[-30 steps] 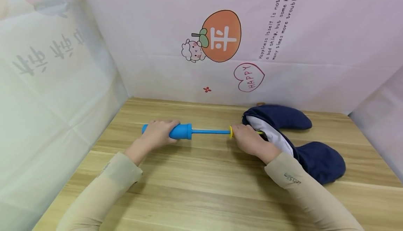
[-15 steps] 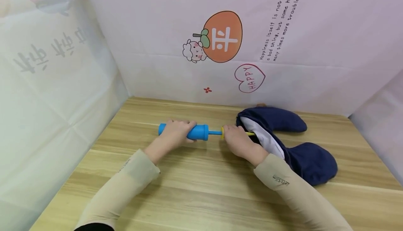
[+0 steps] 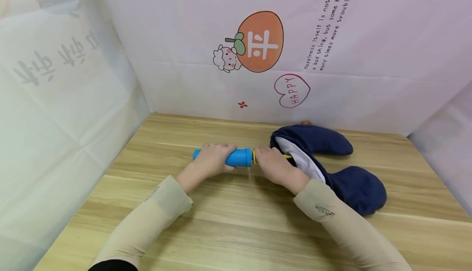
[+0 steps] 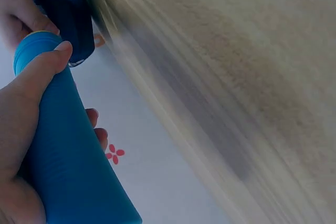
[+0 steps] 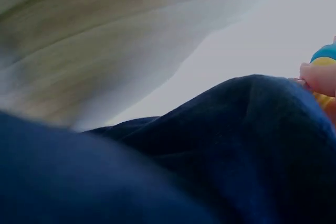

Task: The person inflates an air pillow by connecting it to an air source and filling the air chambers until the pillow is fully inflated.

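A blue pump [image 3: 240, 158] runs from 9 to 3 o'clock over the table [image 3: 236, 230], its barrel close against its yellow collar [image 3: 253, 156]. The left hand [image 3: 212, 160] wraps around the barrel; the right hand [image 3: 275, 165] grips the yellow end, its tip [image 3: 287, 156] at the opening of a navy curved pillow [image 3: 359, 189]. Whether it is plugged in cannot be told. The pillow rests at 3 o'clock, white lining [image 3: 299, 156] showing; a printed cloth [image 3: 184, 90] hangs toward 12 o'clock.

Bright head view, dimmer wrist views with blurred tabletop [image 4: 236, 56]
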The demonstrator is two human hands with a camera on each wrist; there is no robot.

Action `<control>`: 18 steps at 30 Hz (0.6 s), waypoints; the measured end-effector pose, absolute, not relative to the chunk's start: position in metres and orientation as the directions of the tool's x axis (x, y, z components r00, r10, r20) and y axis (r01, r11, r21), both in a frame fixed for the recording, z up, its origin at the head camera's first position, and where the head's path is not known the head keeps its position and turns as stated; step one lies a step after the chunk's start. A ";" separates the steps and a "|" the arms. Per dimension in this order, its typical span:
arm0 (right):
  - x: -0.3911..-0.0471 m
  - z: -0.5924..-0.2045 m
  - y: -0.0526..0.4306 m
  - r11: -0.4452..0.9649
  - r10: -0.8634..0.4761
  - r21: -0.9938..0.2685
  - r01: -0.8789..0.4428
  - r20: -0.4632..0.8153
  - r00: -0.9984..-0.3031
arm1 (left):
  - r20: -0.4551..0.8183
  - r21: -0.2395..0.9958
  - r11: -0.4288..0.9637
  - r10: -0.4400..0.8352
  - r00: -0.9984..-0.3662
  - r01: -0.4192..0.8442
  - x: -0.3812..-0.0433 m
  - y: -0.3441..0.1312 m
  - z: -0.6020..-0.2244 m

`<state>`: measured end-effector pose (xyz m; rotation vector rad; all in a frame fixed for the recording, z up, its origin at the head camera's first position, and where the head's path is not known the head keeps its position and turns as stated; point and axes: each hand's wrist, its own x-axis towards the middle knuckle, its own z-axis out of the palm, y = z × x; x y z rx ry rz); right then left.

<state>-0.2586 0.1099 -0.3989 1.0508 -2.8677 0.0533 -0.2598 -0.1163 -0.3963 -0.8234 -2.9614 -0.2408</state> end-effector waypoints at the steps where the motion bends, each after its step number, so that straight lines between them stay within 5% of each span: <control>1: -0.259 -0.398 0.115 0.759 -0.648 0.005 -0.651 0.100 -0.755 | 0.092 0.154 0.845 0.504 -0.859 0.512 -0.260 -0.117 -0.396; 18: -0.268 -0.392 0.142 0.746 -0.665 0.096 -0.659 0.170 -0.727 | 0.133 0.135 0.866 0.465 -0.875 0.481 -0.254 -0.136 -0.392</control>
